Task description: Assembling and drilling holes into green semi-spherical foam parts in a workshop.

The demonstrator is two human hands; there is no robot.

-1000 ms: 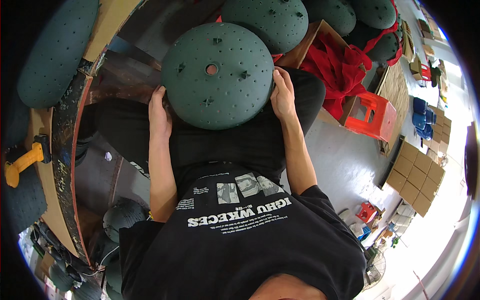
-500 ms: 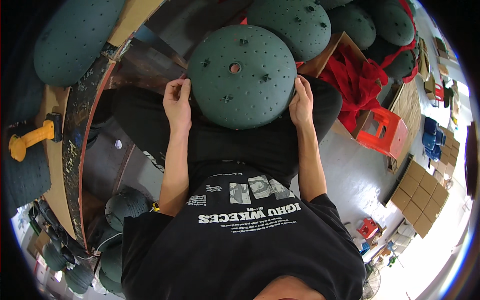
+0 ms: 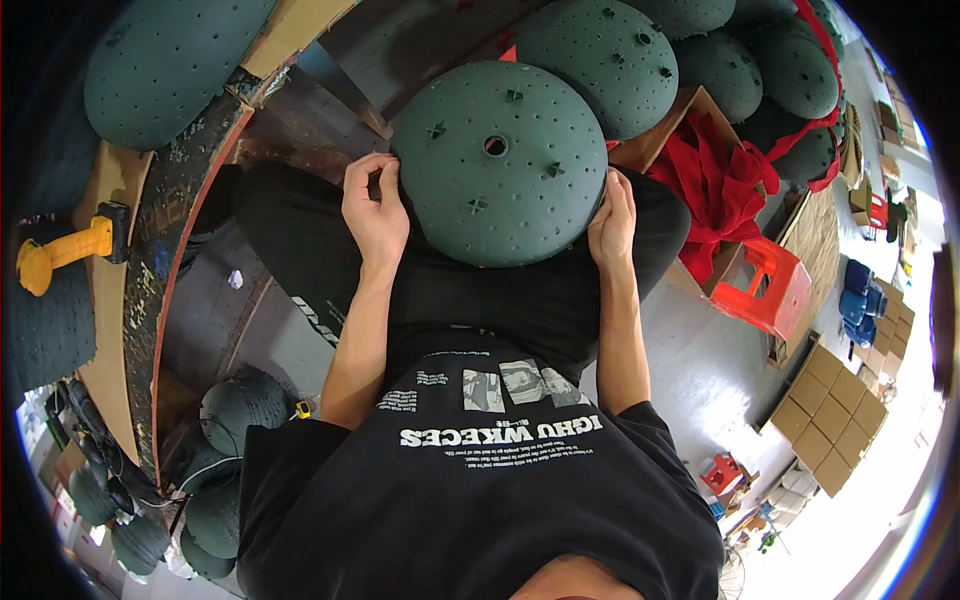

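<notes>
On my lap rests a dark green plastic dome (image 3: 500,200), rounded side up. Small holes dot it, a larger round hole sits near its middle, and several short cross-shaped pegs stand out from it. My left hand (image 3: 376,212) pinches its left rim between thumb and curled fingers. At the right rim, my right hand (image 3: 613,222) is closed on the edge, with the fingertips partly hidden behind it. Just beyond it to the right lies a similar green dome (image 3: 598,70) with pegs.
A cardboard box (image 3: 688,118) holds red cloth (image 3: 705,185), beside a red plastic stool (image 3: 778,290). At left, a yellow-and-black power tool (image 3: 75,250) lies by a worn curved table edge (image 3: 165,260). More green domes (image 3: 235,410) are piled at lower left; stacked cartons (image 3: 828,415) stand at right.
The view has turned slightly, shifting the surroundings. In the picture, the dome and both hands sit a little farther right and lower. Both hands stay at the rim.
</notes>
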